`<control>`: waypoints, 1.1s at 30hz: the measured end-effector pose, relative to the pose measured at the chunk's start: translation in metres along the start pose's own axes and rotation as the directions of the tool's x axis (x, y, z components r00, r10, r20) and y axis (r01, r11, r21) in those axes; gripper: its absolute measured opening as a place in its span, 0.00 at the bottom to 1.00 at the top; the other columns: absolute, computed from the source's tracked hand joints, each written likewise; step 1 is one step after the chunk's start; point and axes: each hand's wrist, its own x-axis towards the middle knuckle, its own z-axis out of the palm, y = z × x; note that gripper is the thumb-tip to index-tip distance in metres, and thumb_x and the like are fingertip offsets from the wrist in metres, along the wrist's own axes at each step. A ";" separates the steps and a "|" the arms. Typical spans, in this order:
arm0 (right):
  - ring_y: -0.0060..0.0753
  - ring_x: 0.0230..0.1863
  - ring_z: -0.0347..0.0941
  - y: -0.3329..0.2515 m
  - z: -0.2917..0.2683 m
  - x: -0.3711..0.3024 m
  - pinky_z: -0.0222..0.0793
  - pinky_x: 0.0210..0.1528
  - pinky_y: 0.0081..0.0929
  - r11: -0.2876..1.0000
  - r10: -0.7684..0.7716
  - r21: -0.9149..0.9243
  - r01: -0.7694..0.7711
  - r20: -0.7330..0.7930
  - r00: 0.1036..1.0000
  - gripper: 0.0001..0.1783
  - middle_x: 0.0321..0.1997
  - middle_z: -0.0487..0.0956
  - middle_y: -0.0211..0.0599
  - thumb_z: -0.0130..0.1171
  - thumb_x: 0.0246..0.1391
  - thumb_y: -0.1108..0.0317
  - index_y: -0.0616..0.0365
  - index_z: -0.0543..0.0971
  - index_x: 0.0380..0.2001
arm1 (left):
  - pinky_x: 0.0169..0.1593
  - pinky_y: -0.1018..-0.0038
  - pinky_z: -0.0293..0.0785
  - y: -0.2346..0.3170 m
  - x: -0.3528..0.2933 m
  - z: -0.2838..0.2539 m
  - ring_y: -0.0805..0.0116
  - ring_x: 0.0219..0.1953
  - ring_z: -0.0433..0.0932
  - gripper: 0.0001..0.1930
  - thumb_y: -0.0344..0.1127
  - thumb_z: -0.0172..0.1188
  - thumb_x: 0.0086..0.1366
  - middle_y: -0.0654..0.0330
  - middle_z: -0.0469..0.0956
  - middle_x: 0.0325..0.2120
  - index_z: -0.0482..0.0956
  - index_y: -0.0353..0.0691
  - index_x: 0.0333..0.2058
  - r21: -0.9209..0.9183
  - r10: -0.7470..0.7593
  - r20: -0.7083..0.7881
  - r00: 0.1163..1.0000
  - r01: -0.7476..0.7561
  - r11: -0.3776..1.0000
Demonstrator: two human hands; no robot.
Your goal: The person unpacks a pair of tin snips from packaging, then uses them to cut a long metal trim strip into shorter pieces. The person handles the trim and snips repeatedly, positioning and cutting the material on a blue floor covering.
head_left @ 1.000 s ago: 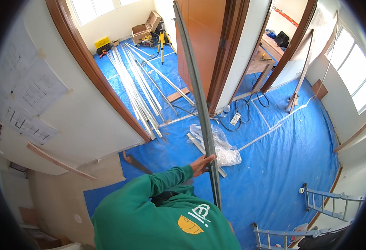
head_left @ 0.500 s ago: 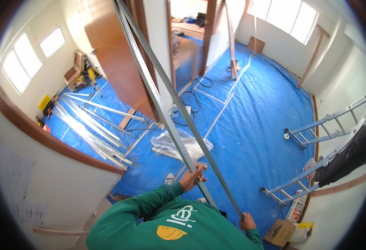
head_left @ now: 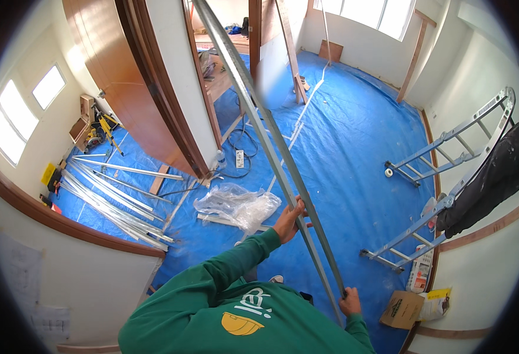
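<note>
Two long grey metal channels slant from the top of the view down to my hands, lying close side by side. My left hand [head_left: 289,221] is closed around the left metal channel [head_left: 318,268], part-way along it, with fingertips showing between the two. Further down, my right hand [head_left: 349,302] grips the lower end of the right metal channel [head_left: 328,253]. The left channel's lower end reaches past that hand toward my body. Both far ends run out of view at the top.
Blue sheeting [head_left: 354,159] covers the floor. Clear plastic wrap [head_left: 238,206] lies ahead, and several metal profiles [head_left: 112,200] lie at left beside a wooden door [head_left: 123,88]. A ladder [head_left: 413,239] with dark cloth stands at right, near a cardboard box [head_left: 401,310]. A cable trails by the doorway.
The two channels have come closer together. My left hand has moved forward and to the right with its channel, while my right hand stays near the same place. The view has shifted right.
</note>
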 end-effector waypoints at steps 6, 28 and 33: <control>0.62 0.58 0.73 -0.081 0.023 0.098 0.72 0.58 0.57 1.000 -0.018 0.015 0.017 0.074 0.997 0.26 0.53 0.73 0.49 0.71 0.53 0.62 0.58 0.78 0.53 | 0.56 0.55 0.81 0.015 0.102 -0.023 0.57 0.56 0.76 0.53 0.64 0.69 0.69 0.55 0.70 0.55 0.48 0.48 0.79 0.086 0.106 -0.214 0.971 -0.089 0.992; 0.41 0.48 0.81 -0.198 -0.124 0.355 0.77 0.53 0.40 0.907 0.355 0.233 -0.350 0.021 0.935 0.36 0.50 0.84 0.48 0.70 0.59 0.53 0.62 0.77 0.65 | 0.53 0.58 0.81 0.003 0.310 -0.372 0.62 0.51 0.81 0.32 0.44 0.75 0.67 0.59 0.82 0.50 0.77 0.46 0.68 -0.129 -0.413 -0.395 0.821 0.395 0.910; 0.51 0.62 0.79 -0.105 -0.133 0.266 0.77 0.62 0.50 0.740 0.667 0.076 -0.669 0.049 0.743 0.33 0.62 0.82 0.51 0.67 0.62 0.50 0.55 0.78 0.66 | 0.54 0.61 0.80 0.005 0.324 -0.371 0.63 0.51 0.80 0.34 0.40 0.80 0.63 0.59 0.82 0.51 0.79 0.45 0.66 -0.136 -0.441 -0.414 0.796 0.425 0.895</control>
